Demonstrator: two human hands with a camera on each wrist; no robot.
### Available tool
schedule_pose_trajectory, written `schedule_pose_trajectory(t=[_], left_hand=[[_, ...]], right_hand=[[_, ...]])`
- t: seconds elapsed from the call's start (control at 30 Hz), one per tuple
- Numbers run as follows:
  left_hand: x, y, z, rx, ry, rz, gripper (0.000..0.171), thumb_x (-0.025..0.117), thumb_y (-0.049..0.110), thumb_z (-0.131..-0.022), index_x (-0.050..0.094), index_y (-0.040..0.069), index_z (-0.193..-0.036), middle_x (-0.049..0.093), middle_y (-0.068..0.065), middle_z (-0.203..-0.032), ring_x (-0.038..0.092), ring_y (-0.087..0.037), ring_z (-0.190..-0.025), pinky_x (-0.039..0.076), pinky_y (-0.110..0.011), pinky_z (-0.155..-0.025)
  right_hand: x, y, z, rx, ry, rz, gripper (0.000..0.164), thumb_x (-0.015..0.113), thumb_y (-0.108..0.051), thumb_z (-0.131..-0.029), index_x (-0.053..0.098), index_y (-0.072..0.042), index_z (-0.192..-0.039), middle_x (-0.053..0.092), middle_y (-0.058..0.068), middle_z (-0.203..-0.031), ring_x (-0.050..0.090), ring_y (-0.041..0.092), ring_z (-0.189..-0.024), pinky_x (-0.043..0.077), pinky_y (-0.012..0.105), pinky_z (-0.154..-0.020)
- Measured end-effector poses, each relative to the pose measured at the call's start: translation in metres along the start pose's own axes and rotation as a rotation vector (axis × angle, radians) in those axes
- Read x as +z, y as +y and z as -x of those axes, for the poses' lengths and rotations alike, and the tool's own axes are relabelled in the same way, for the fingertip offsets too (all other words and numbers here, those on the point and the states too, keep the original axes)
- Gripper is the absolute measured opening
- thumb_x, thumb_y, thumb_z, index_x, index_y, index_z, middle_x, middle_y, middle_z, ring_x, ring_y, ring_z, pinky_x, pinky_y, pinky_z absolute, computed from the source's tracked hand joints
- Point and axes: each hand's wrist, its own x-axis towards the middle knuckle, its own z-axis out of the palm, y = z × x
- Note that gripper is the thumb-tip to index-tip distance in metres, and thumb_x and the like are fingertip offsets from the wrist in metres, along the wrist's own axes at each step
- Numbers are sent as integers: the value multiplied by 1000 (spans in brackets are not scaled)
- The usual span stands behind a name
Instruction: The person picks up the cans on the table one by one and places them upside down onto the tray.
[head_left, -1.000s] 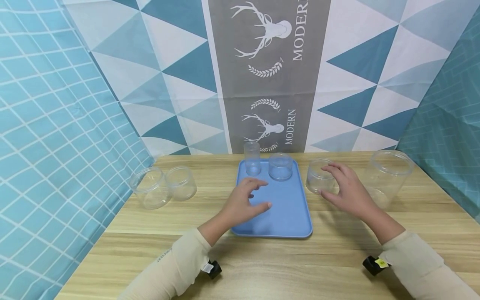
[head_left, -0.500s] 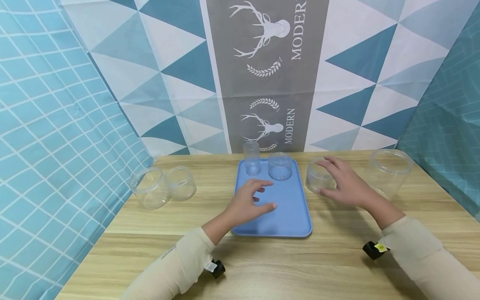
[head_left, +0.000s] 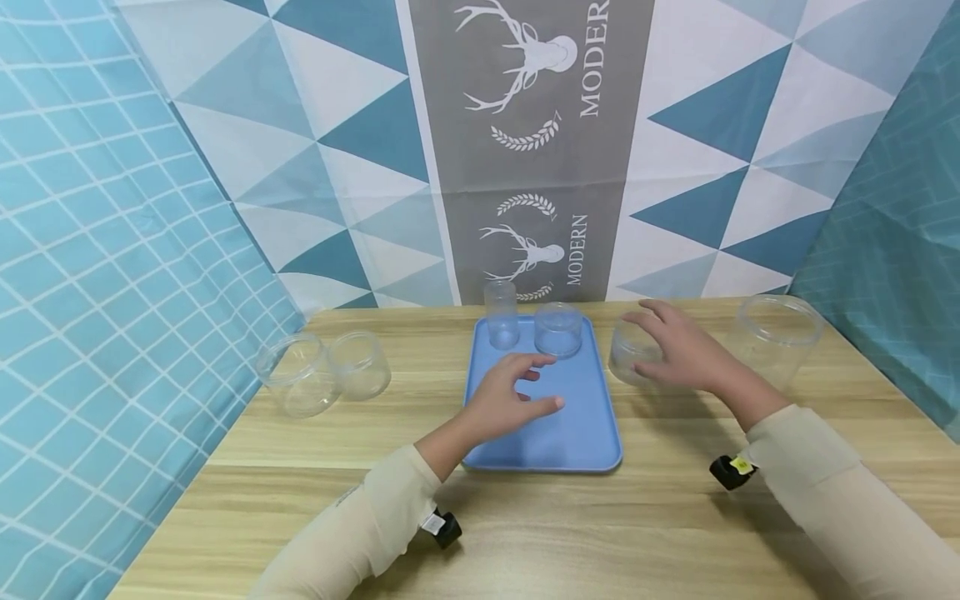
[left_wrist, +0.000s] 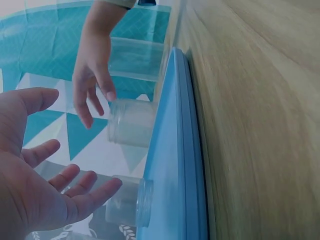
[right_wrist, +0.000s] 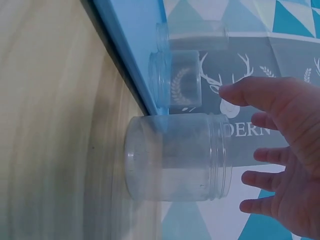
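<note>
My right hand (head_left: 686, 350), fingers spread and bent, hovers just above a clear plastic jar (head_left: 628, 360) standing right of the blue tray (head_left: 570, 437). In the right wrist view the jar's threaded mouth (right_wrist: 220, 157) faces up, with a gap between it and the fingertips (right_wrist: 247, 177). Over the tray my left hand (head_left: 504, 402) hangs with thumb and fingers apart, holding nothing. Toward the tray's back stand a tall narrow clear jar (head_left: 502, 321) and a short clear jar (head_left: 558, 332). The short one rests threaded end down, as the left wrist view (left_wrist: 145, 202) shows.
A large clear jar (head_left: 780, 333) stands at the right, partly behind my right forearm. Two more clear jars, a wide one (head_left: 300, 387) and a smaller one (head_left: 362, 371), stand close together at the left. Patterned cloth (head_left: 390, 167) hangs behind the wooden table (head_left: 585, 542).
My right hand has risen from beside the right jar, its fingers drawing up and a little left. The left hand has drifted slightly right over the tray. The jars stay put.
</note>
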Motion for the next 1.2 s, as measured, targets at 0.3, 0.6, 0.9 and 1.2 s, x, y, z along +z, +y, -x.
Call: schedule_pose_trajectory(t=[0.3,0.6,0.9,1.2], left_hand=[[3,4,-8,-54,1,88,53,77,26,-85,59,16,-134,55,-2,-132,58,-25,-117,54,-32,-86],[7,2,-22,-76,-23,195,51,76,29,-86,59,26,-134,55,0,-132,57,-22,-118,52,-33,-90],[12,4,-32,-158,-64,389,51,75,19,-87,58,19,-135,52,-4,-133,55,-21,-116,55,-42,-87],[19,1,-43,-205,-79,499,51,74,16,-87,58,18,-135,52,-5,-132,55,-27,-122,54,-50,-88]], right_hand=[[-4,2,-17,41,-98,7,62,75,-17,-80,52,-4,-136,32,33,-145,34,56,-128,34,70,-99],[-4,2,-27,85,-175,-3,60,74,-15,-78,56,-6,-134,31,35,-145,36,58,-126,36,69,-98],[-2,4,-36,104,-246,-5,60,73,-9,-77,55,-5,-134,29,38,-145,33,60,-127,37,71,-96],[-4,9,-44,146,-296,-11,64,74,-7,-73,55,-6,-134,26,37,-147,31,62,-127,39,71,-94]])
